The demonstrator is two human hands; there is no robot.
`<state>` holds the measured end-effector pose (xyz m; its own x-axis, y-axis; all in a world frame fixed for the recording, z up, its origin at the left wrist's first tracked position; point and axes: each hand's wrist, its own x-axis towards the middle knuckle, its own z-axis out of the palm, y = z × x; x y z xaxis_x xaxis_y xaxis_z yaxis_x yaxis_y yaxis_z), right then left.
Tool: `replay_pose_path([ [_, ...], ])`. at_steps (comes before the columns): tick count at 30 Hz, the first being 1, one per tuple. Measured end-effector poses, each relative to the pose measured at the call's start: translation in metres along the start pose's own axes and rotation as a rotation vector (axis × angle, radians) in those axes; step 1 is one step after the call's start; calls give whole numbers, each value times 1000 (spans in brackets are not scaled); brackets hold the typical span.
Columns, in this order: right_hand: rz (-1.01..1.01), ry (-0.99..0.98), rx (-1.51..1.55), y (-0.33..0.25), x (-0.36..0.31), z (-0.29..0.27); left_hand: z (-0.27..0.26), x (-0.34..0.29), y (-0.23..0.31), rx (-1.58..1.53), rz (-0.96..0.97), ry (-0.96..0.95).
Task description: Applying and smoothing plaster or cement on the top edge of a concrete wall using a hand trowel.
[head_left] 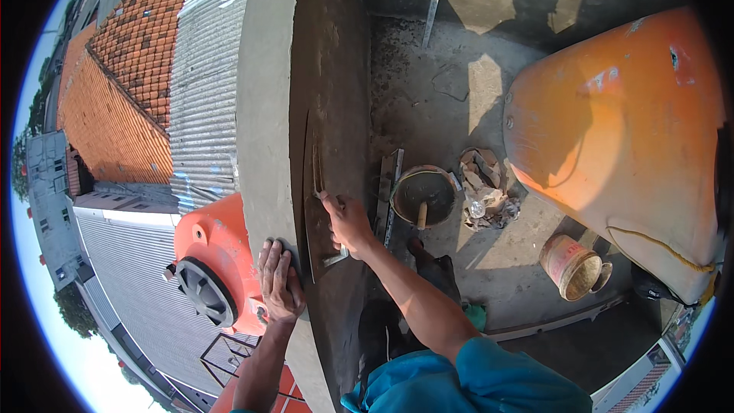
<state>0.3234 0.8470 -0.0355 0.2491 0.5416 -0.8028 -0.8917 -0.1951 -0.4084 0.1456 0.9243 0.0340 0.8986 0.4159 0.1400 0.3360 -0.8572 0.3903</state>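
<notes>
My right hand [349, 223] is closed around the handle of a long plastering trowel [312, 248]. Its blade lies along the inner face of a grey wall [332, 53], where the plaster looks dark and smooth. My left hand [279, 279] rests palm down on the wall's top edge, fingers stretched out and holding nothing. To the right of the trowel, on the floor, stands a round bucket [436, 213] with grey mortar inside. A tool with a wooden handle [422, 216] sticks out of that mortar.
A large orange tank [619, 130] fills the right side. Near it are a torn paper sack [485, 176], a tipped pail [564, 264] and a straightedge [395, 183] beside the bucket. Beyond the wall, a red-orange tank [229, 233] and roofs [130, 99] lie lower down.
</notes>
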Motion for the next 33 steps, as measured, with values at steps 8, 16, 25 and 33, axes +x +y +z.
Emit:
replay_pose_path([
  [8,-15,32,-36,15,-20,3,3,2,-2,-12,-1,9],
  [16,-45,61,83,-79,67,-13,8,6,1,-25,8,32],
  [25,25,49,-42,28,-42,15,0,3,-1,-7,-22,9],
  [33,29,57,-12,-9,2,5,2,1,-5,11,4,19],
])
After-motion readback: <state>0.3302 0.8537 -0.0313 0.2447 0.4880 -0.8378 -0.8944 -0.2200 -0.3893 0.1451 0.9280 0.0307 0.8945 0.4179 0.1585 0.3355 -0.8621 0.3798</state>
